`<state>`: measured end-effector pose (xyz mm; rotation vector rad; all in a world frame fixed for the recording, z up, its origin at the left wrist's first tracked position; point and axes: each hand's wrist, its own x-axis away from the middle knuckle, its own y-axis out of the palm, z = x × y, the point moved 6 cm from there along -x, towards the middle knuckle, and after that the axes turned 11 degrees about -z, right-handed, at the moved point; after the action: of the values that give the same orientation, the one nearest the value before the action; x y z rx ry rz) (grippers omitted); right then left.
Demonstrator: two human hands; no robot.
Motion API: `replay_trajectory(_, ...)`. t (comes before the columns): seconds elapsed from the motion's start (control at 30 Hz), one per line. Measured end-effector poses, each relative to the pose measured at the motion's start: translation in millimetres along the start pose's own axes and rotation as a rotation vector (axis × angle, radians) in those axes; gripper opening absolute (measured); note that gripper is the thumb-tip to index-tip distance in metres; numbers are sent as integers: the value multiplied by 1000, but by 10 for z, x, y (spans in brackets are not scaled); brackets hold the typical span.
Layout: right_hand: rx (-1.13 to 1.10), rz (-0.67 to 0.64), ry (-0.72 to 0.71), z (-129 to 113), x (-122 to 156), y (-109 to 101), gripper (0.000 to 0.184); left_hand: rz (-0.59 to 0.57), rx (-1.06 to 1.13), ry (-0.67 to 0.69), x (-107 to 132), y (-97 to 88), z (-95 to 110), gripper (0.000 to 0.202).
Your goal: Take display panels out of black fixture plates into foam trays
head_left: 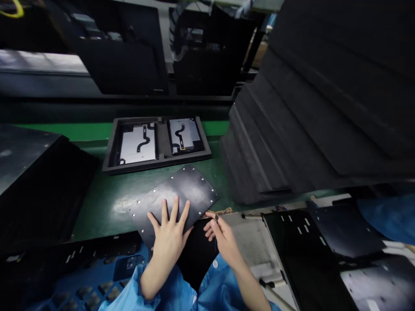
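Observation:
A dark flat plate [181,185] with small white-looking holes along its edges lies at a slant on the green work surface. My left hand [168,235] rests on its lower part, fingers spread. At the plate's lower right corner is my right hand [223,239], its fingers curled and the index fingertip close to the plate's edge. A thin dark thing shows by the right thumb and index finger, too small to name. Beyond the plate sits a dark foam tray [162,162] holding two silver panels, a left panel [132,144] and a right panel [188,131], each with a black curved ribbon cable.
Tall stacks of dark foam trays [259,142] rise on the right. At left stands a stack of dark sheets [42,185]. A blue crate [87,280] is at lower left, and a black panel [298,259] lies at lower right. Dark screens [129,56] stand behind.

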<state>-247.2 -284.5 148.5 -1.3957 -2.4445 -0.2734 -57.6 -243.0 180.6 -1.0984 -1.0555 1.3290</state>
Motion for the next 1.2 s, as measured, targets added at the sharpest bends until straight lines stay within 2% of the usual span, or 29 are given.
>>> replay_trajectory(0.07, 63, 11, 19, 30, 43, -67, 69, -39, 2, 65, -1, -7, -128, 81)
replay_trajectory(0.2, 114, 9, -13, 48, 143, -132, 42, -139, 45, 255, 7, -137, -520, 79)
replay_trajectory(0.27, 135, -45, -34, 36, 176, -91, 38, -209, 108, 310, -8, -208, -681, 74)
replay_trajectory(0.33, 195, -110, -63, 16, 190, -13, 38, -259, 193, 294, -66, -257, -788, 64)
replay_trajectory(0.4, 251, -164, -82, 19, 185, 80, 36, -242, 250, 225, -195, -285, -835, 59)
replay_trajectory(0.53, 289, -190, -56, 144, 131, 225, 40, -108, 193, 115, -647, -278, -746, 64)
replay_trajectory(0.63, 267, -110, -64, 249, 97, 257, 45, -65, 117, 112, -1007, -252, -578, 66)
replay_trajectory(0.73, 217, -30, -110, 306, 92, 275, 47, -50, 72, 89, -1226, -249, -463, 64)
replay_trajectory(0.97, 186, 100, -201, 331, 123, 355, 44, -49, 47, 86, -1267, -247, -430, 62)
replay_trajectory(1.2, 173, 181, -176, 378, 126, 440, 50, -41, 30, 93, -1270, -262, -421, 63)
